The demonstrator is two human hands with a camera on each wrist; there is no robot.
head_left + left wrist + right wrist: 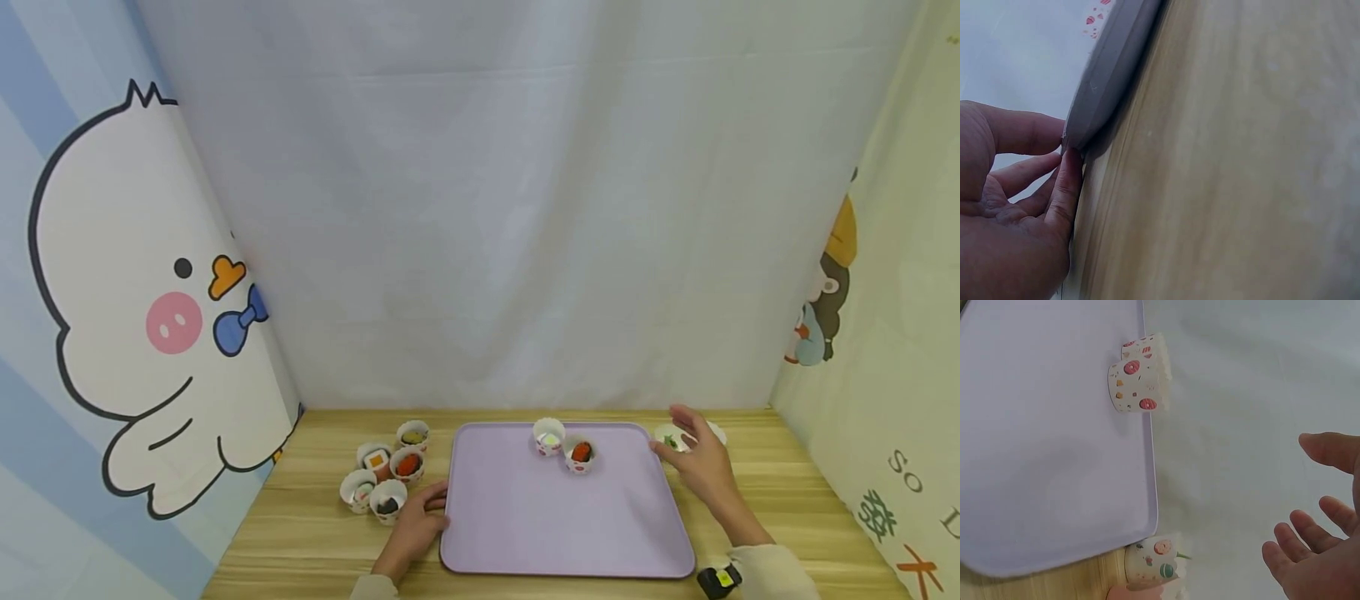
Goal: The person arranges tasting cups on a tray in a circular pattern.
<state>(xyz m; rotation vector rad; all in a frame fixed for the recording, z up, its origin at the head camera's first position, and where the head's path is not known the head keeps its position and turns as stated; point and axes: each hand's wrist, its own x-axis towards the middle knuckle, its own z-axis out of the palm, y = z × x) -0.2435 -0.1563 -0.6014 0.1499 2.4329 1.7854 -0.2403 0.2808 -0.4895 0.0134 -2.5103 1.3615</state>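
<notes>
A lilac tray [562, 517] lies on the wooden table. At its left edge is my left hand [418, 527]; the left wrist view shows the thumb and fingertips of that hand [1022, 206] meeting at the tray's rim [1100, 81], as if pinching it. My right hand [703, 460] hovers beyond the tray's right edge, fingers spread and holding nothing, partly hiding a paper cup [667, 437] with something green in it. Two patterned paper cups stand near the tray's back edge: one with pale food [549, 440], one with an orange-topped sushi piece [581, 454].
Left of the tray, several paper cups with small sushi pieces [388, 502] cluster on the table [300, 533]. Another cup [717, 432] shows behind my right hand. By the right sleeve sits a small black object with a yellow mark [717, 581]. A white curtain [480, 250] closes off the back.
</notes>
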